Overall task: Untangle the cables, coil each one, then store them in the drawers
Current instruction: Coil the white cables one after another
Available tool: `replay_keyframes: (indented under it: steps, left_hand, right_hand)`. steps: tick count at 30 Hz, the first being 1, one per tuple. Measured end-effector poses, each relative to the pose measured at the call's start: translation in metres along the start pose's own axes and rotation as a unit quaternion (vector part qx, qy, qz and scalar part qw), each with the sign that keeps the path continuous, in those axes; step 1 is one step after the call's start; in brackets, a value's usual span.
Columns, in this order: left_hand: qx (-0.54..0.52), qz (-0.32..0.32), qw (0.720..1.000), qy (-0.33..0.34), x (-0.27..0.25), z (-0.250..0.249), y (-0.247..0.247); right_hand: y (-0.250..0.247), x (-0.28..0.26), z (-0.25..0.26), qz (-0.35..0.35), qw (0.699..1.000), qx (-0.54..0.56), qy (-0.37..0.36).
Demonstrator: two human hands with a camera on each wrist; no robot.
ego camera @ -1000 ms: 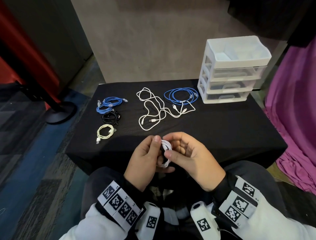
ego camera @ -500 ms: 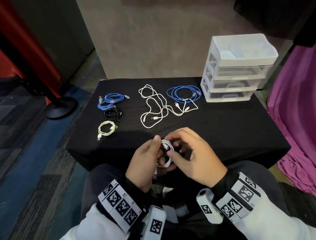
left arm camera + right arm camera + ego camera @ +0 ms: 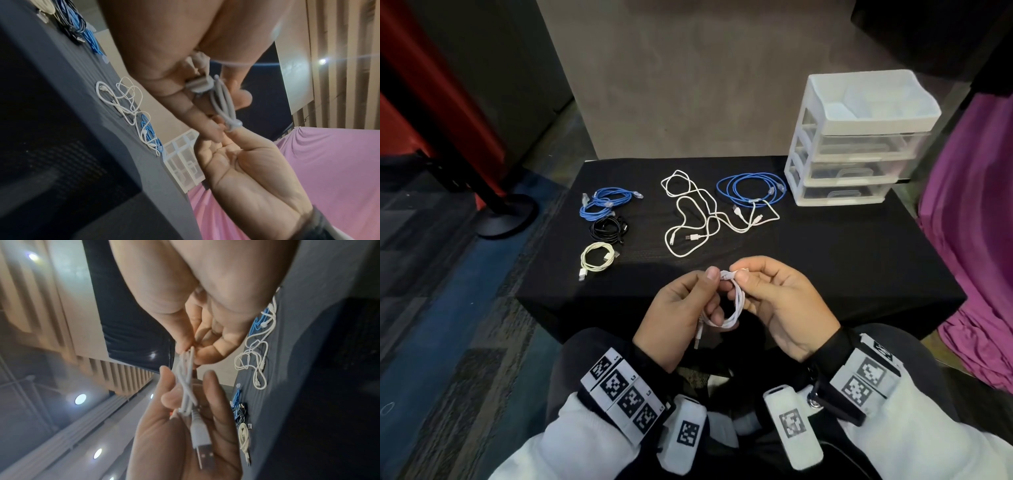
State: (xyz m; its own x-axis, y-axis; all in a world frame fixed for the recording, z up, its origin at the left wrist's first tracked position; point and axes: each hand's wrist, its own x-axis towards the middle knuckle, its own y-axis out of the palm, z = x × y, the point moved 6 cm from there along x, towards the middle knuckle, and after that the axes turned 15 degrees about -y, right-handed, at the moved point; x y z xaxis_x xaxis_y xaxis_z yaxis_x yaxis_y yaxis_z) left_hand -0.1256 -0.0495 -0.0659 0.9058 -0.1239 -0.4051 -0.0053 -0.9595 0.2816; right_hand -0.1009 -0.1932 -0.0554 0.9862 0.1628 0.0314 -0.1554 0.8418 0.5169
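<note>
both hands [image 3: 726, 305] pinching white coiled cable [image 3: 729, 308], no readable labels

No legible txt, only coded wrist tags [image 3: 621, 389].

The person wears white long sleeves [image 3: 571, 442] ending in black cuffs [image 3: 835, 356]. Beside each cuff a white band of square black-and-white coded markers [image 3: 623, 394] wraps the forearm, and a white rectangular wrist camera housing [image 3: 792, 425] with its own marker sits just inside it. Both hands are bare.

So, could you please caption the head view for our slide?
Both hands hold a coiled white cable above the black table.
</note>
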Motion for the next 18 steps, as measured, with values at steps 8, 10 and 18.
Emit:
replay_keyframes:
  steps: [8, 10, 18]
  left_hand:
    - [0.005, -0.09, 0.995, -0.051, 0.013, 0.002, -0.042]
    - [0.019, -0.146, 0.988, -0.053, 0.023, -0.005, -0.072]
    - [0.017, -0.403, 0.914, -0.039, 0.054, -0.054, -0.256]
  right_hand:
    - [-0.018, 0.021, -0.013, 0.153, 0.947, -0.28, -0.046]
    - [-0.03, 0.026, -0.025, 0.161, 0.916, -0.365, -0.033]
    - [-0.067, 0.068, -0.03, 0.138, 0.804, -0.574, -0.077]
